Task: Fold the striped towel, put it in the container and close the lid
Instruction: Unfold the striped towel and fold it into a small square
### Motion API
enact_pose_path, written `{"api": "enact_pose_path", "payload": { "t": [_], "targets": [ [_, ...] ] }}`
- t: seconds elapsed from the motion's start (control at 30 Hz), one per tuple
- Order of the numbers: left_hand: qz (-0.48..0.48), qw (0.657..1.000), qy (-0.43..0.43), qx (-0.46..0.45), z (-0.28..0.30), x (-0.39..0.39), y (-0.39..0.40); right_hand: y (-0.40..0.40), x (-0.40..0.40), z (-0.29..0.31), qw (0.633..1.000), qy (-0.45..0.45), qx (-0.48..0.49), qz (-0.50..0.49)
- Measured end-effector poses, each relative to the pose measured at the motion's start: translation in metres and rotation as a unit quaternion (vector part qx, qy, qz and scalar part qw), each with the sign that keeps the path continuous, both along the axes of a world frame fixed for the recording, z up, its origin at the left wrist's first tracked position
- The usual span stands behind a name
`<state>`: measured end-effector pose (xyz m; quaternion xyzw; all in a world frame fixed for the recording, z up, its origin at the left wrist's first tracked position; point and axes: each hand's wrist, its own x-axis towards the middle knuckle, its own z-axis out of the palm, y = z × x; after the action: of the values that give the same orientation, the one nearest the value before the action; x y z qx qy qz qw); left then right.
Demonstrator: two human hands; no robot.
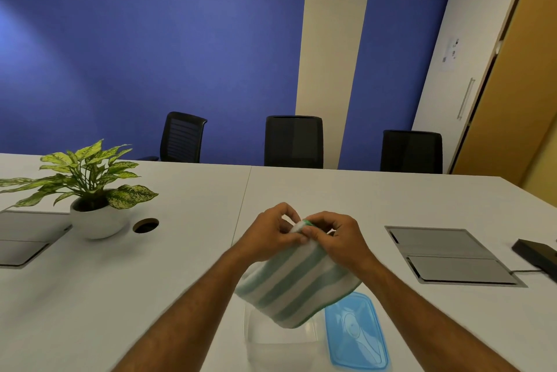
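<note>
My grip is two-handed: the left hand [271, 233] and the right hand [334, 239] are both pinched shut on the top edge of the striped towel [297, 284], fingertips meeting at a bunched corner above the surface [187, 251]. The towel hangs folded from that pinch, green and white bands slanting down, its lower edge dangling over the clear container [280, 341]. I can barely read the container: it is transparent, the towel covers its far side, and its near edge is blurred against the white top. The blue lid [355, 332] lies flat just right of it, off the container, its far corner tucked behind the towel and its near end smeared close to the frame's bottom. Both forearms run out of the picture below. To the left stands a potted plant [90, 191] beside a round cable hole [146, 225]; a grey floor-box panel [449, 254] sits on the right, with a dark device [536, 254] cut off at the edge. Three black chairs [294, 141] line the far side.
</note>
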<state>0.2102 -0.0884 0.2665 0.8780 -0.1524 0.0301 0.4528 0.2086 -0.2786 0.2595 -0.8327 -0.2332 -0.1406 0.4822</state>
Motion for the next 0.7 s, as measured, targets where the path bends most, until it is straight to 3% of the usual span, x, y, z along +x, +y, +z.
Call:
{"api": "enact_pose_path", "payload": {
  "t": [0.23, 0.33, 0.5, 0.7],
  "targets": [
    [-0.050, 0.998, -0.008, 0.049, -0.020, 0.002, 0.033, -0.015, 0.003, 0.008, 0.998, 0.020, 0.050, -0.014],
    [-0.032, 0.997, 0.007, 0.071, -0.032, 0.001, 0.052, -0.024, 0.005, 0.014, 0.997, 0.012, 0.069, -0.014],
    [-0.036, 0.982, 0.022, 0.185, -0.042, 0.001, 0.069, -0.035, 0.005, 0.021, 0.994, 0.009, 0.101, -0.034],
    [0.011, 0.976, 0.008, 0.215, -0.033, 0.004, 0.081, -0.055, 0.007, 0.020, 0.992, 0.019, 0.114, -0.052]
  ]
}}
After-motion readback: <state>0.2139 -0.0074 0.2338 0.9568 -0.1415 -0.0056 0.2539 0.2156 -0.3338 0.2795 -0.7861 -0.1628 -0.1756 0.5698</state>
